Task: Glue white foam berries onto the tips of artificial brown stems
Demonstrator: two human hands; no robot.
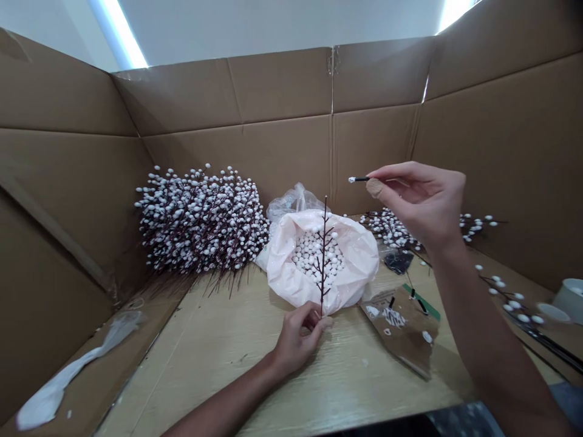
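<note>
Two items in hand: your left hand [298, 340] curls its fingers around an upright dark twig [324, 261], just before a pink plastic bag [291, 273] of white foam berries [312, 252]; your right hand [423, 203] pinches a white-tipped black stem [357, 179] in mid-air, right of the bag.

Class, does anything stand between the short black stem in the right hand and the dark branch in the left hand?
Nothing visible does: the short black stem in the right hand is in open air beside the top of the dark branch in the left hand.
</note>
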